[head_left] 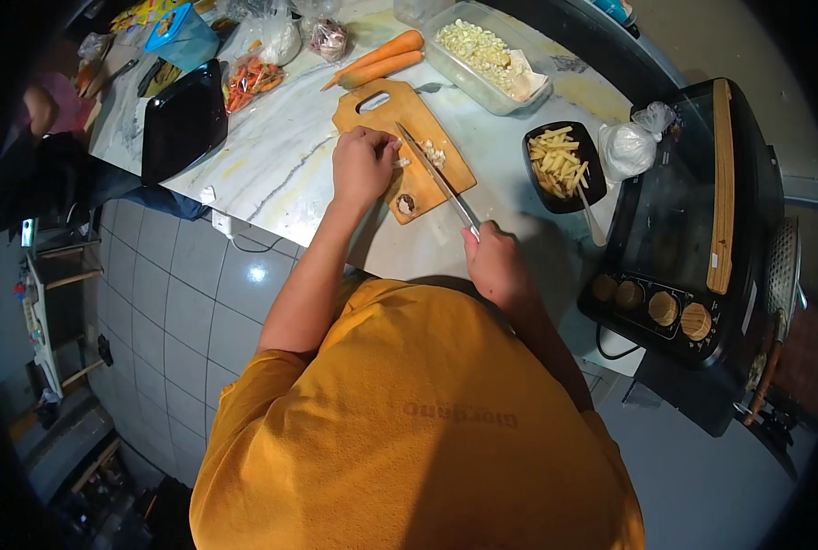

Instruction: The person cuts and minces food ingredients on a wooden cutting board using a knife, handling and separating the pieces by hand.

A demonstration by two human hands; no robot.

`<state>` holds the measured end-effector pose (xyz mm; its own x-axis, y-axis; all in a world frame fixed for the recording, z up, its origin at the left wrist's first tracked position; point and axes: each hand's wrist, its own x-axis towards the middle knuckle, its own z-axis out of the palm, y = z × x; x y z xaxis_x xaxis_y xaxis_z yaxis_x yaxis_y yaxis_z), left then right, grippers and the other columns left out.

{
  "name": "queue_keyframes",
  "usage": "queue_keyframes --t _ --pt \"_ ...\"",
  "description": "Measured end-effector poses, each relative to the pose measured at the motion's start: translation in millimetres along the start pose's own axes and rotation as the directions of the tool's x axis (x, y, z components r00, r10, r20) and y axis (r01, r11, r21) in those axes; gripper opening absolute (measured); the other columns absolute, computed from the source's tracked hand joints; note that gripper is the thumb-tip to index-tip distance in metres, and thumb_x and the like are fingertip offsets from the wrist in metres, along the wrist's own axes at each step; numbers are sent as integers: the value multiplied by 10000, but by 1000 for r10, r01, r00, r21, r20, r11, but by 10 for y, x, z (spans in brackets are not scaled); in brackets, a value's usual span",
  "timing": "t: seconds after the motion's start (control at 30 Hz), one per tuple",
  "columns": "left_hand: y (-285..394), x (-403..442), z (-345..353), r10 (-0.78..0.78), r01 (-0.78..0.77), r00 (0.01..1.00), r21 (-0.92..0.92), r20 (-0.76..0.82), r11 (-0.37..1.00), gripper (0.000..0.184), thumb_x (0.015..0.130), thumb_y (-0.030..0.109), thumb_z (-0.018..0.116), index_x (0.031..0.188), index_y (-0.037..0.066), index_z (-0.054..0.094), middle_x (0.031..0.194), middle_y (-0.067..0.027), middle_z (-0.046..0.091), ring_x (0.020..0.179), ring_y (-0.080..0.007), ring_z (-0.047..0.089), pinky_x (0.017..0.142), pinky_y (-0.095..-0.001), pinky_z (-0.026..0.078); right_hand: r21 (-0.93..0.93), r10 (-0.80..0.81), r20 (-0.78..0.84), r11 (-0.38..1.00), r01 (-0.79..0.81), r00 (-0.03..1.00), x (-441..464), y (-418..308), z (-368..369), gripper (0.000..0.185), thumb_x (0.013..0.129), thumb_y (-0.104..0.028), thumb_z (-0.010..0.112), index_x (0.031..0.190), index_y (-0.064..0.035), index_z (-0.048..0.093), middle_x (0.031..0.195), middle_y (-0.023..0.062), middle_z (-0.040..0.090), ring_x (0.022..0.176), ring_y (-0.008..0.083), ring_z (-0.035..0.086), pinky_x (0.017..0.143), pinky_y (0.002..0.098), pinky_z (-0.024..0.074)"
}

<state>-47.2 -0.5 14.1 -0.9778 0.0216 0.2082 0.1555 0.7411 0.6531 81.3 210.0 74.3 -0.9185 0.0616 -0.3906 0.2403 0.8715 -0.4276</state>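
My right hand (pixel 499 264) is wrapped round the handle of a long kitchen knife (pixel 438 174). Its blade slants across a wooden cutting board (pixel 413 105), pointing away from me. At the board's left edge my left hand (pixel 365 167) has its fingers drawn together, and small pale pieces (pixel 401 163) show at the fingertips. I cannot make out whether the fingers grip one. Just right of the blade lies a little heap of chopped pale bits (pixel 434 154). A round piece with a dark rim (pixel 406 203) rests at the board's near corner.
Behind the board lie carrots (pixel 381 66) and a plastic container of chopped pale vegetable (pixel 542 92). To the right stand a black bowl of pale sticks (pixel 569 203) with a spoon, a white bag (pixel 627 151) and a toaster oven (pixel 675 220). A black tray (pixel 184 124) sits left; another person is beyond.
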Motion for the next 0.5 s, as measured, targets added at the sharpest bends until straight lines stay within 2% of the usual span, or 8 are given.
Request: queue_keyframes --t 0.1,0.17,0.3,0.37,0.5 --pt "-41 -27 -4 4 -4 1000 -18 15 1000 162 859 201 743 933 61 779 880 -126 686 901 -298 625 816 -397 504 9 15 6 1000 -15 1000 -39 17 25 390 1026 -370 491 1004 12 562 863 285 679 863 499 654 762 566 520" --pt "-55 -32 3 96 -98 995 -64 -43 993 116 842 173 748 904 80 780 870 -120 680 884 -316 618 806 -418 501 -24 24 -40 999 -25 999 -1 -22 56 382 1024 -375 498 1007 1 562 857 281 680 853 495 656 748 569 522" --pt "-43 -60 -22 71 -72 997 -93 -11 993 116 837 168 754 908 81 783 872 -114 682 884 -312 614 811 -412 499 -16 11 -38 1000 -12 999 22 -22 46 381 1021 -382 504 994 -6 560 830 269 681 829 486 659 727 569 524" --pt "-54 -73 -14 83 -89 995 -124 -50 988 105 834 158 755 898 81 783 871 -108 682 881 -311 612 812 -407 497 -17 -54 -122 998 53 991 8 1 60 384 1019 -389 509 973 -11 560 800 253 681 805 482 661 705 565 525" --pt "-66 -60 -3 64 -65 998 -100 -17 993 147 858 184 751 948 73 782 895 -119 683 917 -299 611 831 -389 496 -54 -81 -137 996 75 987 -2 -29 34 364 1014 -379 524 964 -20 558 760 241 675 773 479 658 682 563 521"
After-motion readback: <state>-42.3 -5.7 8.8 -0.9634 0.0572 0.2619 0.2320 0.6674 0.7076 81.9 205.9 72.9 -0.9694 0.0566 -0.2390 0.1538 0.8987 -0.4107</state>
